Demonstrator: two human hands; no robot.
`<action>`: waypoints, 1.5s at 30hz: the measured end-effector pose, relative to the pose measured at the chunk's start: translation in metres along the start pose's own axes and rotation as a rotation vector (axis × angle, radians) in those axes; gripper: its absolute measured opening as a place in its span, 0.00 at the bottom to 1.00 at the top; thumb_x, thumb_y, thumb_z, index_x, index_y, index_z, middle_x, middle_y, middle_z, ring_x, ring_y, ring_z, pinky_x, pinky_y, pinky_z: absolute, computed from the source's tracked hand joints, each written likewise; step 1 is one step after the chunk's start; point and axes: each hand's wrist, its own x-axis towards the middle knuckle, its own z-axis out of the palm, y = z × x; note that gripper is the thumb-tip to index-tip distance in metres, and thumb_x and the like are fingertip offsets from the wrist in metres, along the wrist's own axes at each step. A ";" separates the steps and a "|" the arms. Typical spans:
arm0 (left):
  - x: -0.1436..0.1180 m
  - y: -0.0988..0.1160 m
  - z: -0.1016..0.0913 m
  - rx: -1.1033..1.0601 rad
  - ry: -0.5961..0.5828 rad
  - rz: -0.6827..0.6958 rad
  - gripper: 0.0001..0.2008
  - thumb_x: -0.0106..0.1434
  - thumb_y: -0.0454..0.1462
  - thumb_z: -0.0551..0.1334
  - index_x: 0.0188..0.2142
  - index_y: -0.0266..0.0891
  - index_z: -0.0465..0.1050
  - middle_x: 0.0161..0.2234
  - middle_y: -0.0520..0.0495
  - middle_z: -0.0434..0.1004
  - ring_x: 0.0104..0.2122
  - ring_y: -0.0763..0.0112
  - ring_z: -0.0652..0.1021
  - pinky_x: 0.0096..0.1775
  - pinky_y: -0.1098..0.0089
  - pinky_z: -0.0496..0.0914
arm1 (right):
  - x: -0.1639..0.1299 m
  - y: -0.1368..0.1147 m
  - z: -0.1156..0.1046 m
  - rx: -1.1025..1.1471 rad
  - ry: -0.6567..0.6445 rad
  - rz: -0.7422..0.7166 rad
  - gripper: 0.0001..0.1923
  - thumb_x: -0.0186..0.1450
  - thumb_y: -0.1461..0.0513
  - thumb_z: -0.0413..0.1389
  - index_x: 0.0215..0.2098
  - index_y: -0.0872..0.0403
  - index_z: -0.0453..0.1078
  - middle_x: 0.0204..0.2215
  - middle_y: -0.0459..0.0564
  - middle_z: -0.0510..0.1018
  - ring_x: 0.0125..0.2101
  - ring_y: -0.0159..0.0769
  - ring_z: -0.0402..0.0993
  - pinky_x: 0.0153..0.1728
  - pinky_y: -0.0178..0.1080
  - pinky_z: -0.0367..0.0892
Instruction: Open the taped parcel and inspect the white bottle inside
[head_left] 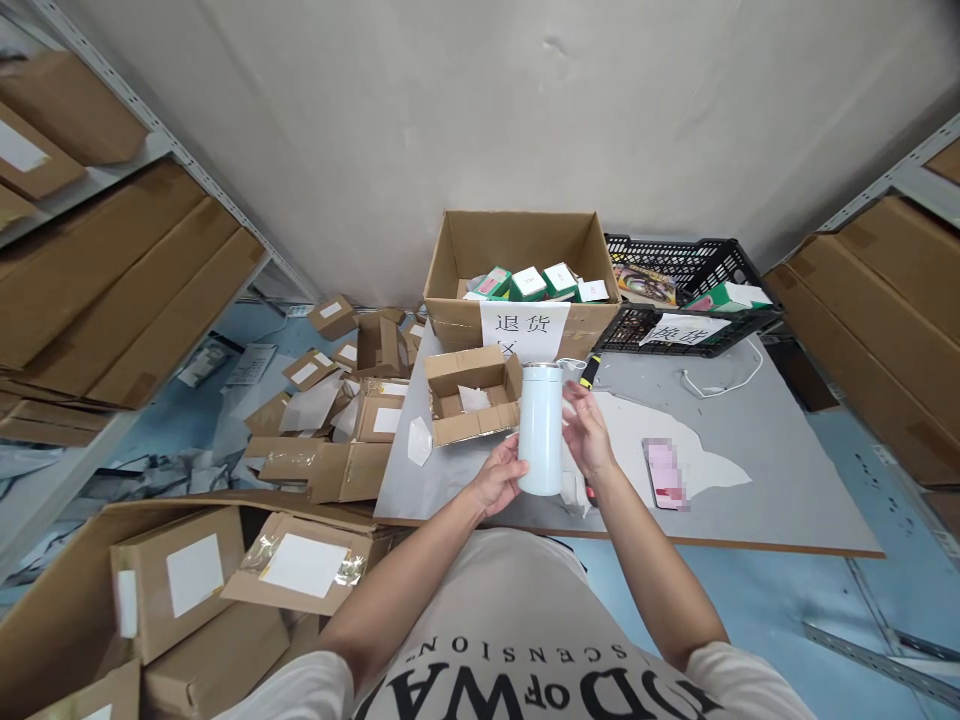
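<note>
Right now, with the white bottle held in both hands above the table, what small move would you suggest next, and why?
Probably lower the white bottle toward the small open carton. The left hand grips its base, the right hand steadies its side, and that carton sits open just left of it.

White tumbler [540, 428], brown open box [472, 393], grey table [780, 450].
</note>
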 end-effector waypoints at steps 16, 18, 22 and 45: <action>-0.006 -0.002 0.010 0.859 0.566 0.637 0.28 0.40 0.42 0.74 0.42 0.44 0.72 0.39 0.45 0.74 0.42 0.58 0.75 0.45 0.57 0.70 | 0.004 -0.051 0.011 -0.723 -0.082 -0.369 0.31 0.47 0.57 0.66 0.50 0.50 0.71 0.42 0.52 0.78 0.39 0.41 0.73 0.39 0.43 0.72; -0.006 -0.001 0.008 0.912 0.584 0.682 0.26 0.40 0.43 0.74 0.41 0.44 0.72 0.38 0.46 0.74 0.42 0.58 0.74 0.46 0.57 0.69 | 0.007 -0.053 0.007 -0.679 -0.104 -0.316 0.30 0.46 0.57 0.67 0.48 0.51 0.72 0.40 0.51 0.79 0.37 0.39 0.73 0.36 0.41 0.72; -0.005 0.001 0.006 0.995 0.592 0.717 0.25 0.41 0.44 0.74 0.40 0.45 0.72 0.37 0.46 0.74 0.41 0.57 0.74 0.46 0.58 0.67 | 0.015 -0.057 0.001 -0.683 -0.157 -0.258 0.30 0.44 0.58 0.67 0.46 0.52 0.73 0.37 0.51 0.79 0.34 0.38 0.74 0.30 0.38 0.72; 0.003 -0.008 -0.032 1.948 -0.033 0.439 0.18 0.59 0.30 0.54 0.48 0.43 0.70 0.42 0.42 0.73 0.46 0.57 0.67 0.44 0.56 0.58 | 0.015 -0.021 -0.031 -0.843 0.023 -0.444 0.29 0.50 0.57 0.63 0.50 0.57 0.70 0.36 0.51 0.78 0.33 0.35 0.74 0.35 0.38 0.73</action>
